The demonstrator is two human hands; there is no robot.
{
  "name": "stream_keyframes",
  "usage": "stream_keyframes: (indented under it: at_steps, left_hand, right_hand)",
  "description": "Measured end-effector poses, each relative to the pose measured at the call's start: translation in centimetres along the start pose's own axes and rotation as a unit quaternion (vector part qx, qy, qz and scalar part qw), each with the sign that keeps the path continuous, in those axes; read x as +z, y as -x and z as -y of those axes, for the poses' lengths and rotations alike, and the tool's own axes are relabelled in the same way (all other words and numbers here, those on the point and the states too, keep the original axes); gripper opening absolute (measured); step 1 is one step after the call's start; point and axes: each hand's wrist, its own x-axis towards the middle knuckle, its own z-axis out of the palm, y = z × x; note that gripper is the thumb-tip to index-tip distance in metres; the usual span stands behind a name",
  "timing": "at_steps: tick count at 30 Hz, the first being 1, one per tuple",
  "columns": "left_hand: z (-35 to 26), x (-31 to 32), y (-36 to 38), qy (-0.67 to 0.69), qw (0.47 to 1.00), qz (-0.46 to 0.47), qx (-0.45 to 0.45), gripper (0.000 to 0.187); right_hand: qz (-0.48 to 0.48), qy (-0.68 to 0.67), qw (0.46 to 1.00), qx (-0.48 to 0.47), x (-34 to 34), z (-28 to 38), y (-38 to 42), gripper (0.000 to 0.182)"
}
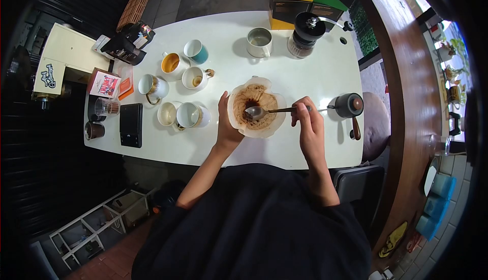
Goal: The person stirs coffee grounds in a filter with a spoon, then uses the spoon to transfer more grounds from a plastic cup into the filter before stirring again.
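Observation:
A paper coffee filter (274, 126) with a scalloped rim is in front of me, its inside coated with wet brown coffee grounds (262, 97). My left hand (230, 130) is closed around its left side; the dripper or vessel beneath it is mostly hidden. Between the thumb and fingers of my right hand (309, 121) is the dark handle of a spoon (256, 112). The spoon's metal bowl rests inside the filter, over a darker patch of grounds. Right of this hand stands a dark gooseneck kettle (347, 105), its thin spout pointing toward the hand.
Several cups, among them a teal cup (197, 52) and an orange-lined mug (173, 64), crowd the left of the white table (229, 31). A black scale (131, 125) lies farther left. At the back are a metal pitcher (260, 43) and a hand grinder (305, 35).

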Motion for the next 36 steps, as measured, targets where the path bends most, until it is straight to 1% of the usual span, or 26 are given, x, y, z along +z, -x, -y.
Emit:
stream_keyframes:
  at_steps: [1, 2, 3, 4, 5, 8, 10, 11, 13, 14, 16, 20, 25, 28, 31, 36]
  left_hand:
    - [0.4, 0.1, 0.1, 0.059, 0.998, 0.003, -0.031, 0.089]
    - [0.7, 0.2, 0.3, 0.059, 0.998, 0.003, -0.031, 0.089]
    - [0.6, 0.4, 0.2, 0.063, 0.998, -0.017, -0.024, 0.094]
    - [0.5, 0.5, 0.2, 0.066, 0.997, -0.037, -0.017, 0.1]
    - [0.4, 0.4, 0.1, 0.066, 0.997, -0.036, -0.017, 0.1]
    - [-0.2, 0.3, 0.0, 0.084, 0.996, -0.037, -0.003, 0.095]
    - [-0.7, 0.3, 0.0, 0.115, 0.993, -0.028, -0.001, 0.082]
    - [-1.0, 0.2, 0.0, 0.115, 0.993, -0.028, -0.001, 0.082]
    - [-1.4, 0.2, 0.0, 0.057, 0.998, -0.036, 0.013, 0.066]
    - [-1.3, 0.1, 0.0, 0.056, 0.998, -0.036, 0.014, 0.066]
    - [-1.1, 0.1, 0.1, 0.038, 0.999, -0.036, 0.012, 0.06]
    - [-1.1, 0.3, -0.1, 0.068, 0.997, -0.045, 0.005, 0.058]
    - [-0.6, 0.3, -0.1, 0.044, 0.998, -0.045, -0.004, 0.061]
    - [0.0, 0.2, -0.1, 0.019, 0.999, -0.038, 0.011, 0.064]
    - [0.2, 0.1, -0.1, 0.024, 0.999, -0.031, -0.006, 0.066]
    - [0.6, 0.1, 0.2, 0.02, 0.999, -0.025, -0.004, 0.068]
  right_hand:
    - [-0.009, -0.014, 1.0, -0.002, -0.2, 0.1, 0.0, 0.03]
    - [-0.009, -0.018, 1.0, -0.001, -0.5, 0.5, 0.1, 0.03]
    - [-0.01, -0.017, 1.0, -0.001, -0.8, 0.6, 0.1, 0.03]
    - [-0.023, -0.028, 0.999, -0.019, -1.0, 0.6, 0.1, 0.03]
    - [-0.036, -0.039, 0.998, -0.037, -1.1, 0.7, 0.1, 0.03]
    - [-0.053, -0.048, 0.996, -0.046, -1.2, 1.0, 0.2, 0.03]
    - [-0.06, -0.049, 0.996, -0.052, -1.4, 0.9, 0.2, 0.03]
    - [-0.061, -0.049, 0.996, -0.05, -1.4, 0.8, 0.3, 0.03]
    - [-0.06, -0.05, 0.996, -0.05, -1.4, 0.8, 0.4, 0.03]
    - [-0.063, -0.054, 0.995, -0.048, -1.3, 0.8, 0.4, 0.03]
    - [-0.068, -0.059, 0.995, -0.047, -1.3, 0.8, 0.6, 0.03]
    - [-0.067, -0.057, 0.995, -0.046, -1.5, 0.5, 0.7, 0.03]
    - [-0.071, -0.055, 0.995, -0.045, -1.4, 0.5, 0.8, 0.03]
    - [-0.071, -0.053, 0.995, -0.047, -1.5, 0.4, 0.8, 0.03]
    - [-0.068, -0.061, 0.994, -0.052, -1.4, 0.5, 0.7, 0.03]
    - [-0.067, -0.064, 0.994, -0.054, -1.3, 0.5, 0.8, 0.031]
